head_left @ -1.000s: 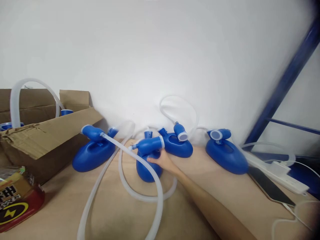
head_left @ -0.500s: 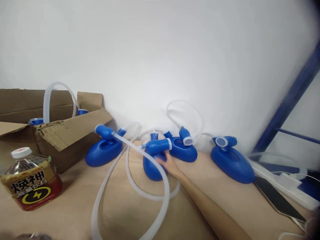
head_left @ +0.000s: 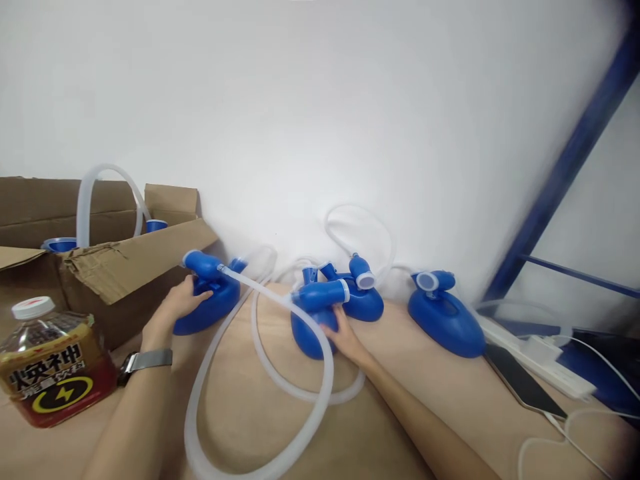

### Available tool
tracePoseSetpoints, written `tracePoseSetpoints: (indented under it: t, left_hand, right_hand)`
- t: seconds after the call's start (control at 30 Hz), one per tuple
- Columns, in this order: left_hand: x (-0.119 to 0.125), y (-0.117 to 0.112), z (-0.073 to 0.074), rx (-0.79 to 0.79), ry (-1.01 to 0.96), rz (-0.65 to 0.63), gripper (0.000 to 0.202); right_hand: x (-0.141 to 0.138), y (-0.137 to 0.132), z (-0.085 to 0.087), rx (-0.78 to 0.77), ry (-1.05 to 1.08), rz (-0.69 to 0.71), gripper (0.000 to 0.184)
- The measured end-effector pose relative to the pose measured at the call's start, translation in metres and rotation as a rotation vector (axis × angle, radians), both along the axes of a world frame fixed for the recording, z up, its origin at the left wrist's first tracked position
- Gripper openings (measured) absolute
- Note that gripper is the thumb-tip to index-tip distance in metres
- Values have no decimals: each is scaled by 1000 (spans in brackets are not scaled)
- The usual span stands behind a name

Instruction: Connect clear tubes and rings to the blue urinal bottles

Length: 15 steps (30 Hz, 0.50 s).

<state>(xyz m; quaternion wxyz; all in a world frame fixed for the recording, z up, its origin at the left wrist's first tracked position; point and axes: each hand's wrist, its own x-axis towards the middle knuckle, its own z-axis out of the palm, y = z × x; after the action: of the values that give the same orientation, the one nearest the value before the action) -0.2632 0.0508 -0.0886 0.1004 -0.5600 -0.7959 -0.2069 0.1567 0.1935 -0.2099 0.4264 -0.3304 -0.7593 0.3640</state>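
Observation:
Several blue plastic bottles with spouts stand along the wall on a tan table (head_left: 425, 393). My right hand (head_left: 344, 333) grips the middle blue bottle (head_left: 313, 320), fingers curled on its side. My left hand (head_left: 176, 305), with a wristwatch, is closed on the left blue bottle (head_left: 213, 300). A long translucent white hose (head_left: 280, 380) runs from the left bottle's spout and loops over the table in front of the middle one. Two more blue bottles (head_left: 363, 297) (head_left: 445, 317) sit to the right, untouched.
An open cardboard box (head_left: 100, 267) at left holds more hose and blue parts. A drink bottle with a white cap (head_left: 50, 363) stands at near left. A dark tablet (head_left: 523, 383), a white power strip (head_left: 550, 370) and cables lie at right, beside a blue metal frame (head_left: 565, 167).
My left hand has come into view and closed on the left blue bottle. My right hand stays on the middle bottle. The view has shifted slightly.

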Motion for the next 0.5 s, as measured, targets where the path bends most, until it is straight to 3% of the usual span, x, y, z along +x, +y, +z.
tracePoseSetpoints:
  t: [0.2,0.27,0.4,0.5]
  left_hand:
    - [15,6,5,-92,-61,-28,40]
    - [17,14,5,-122,-81,16,42]
    - [23,30,-9,-93,-115,113,42]
    - [32,39,-21,-22,-150,137,47]
  right_hand:
    - [-9,-5,6,-7,-8,24,91]
    - [-15,-7,8,-23,-25,30,94]
    - [-34,-8,11,49,-5,29,98]
    - [-59,-6,8,86,-26,-83,103]
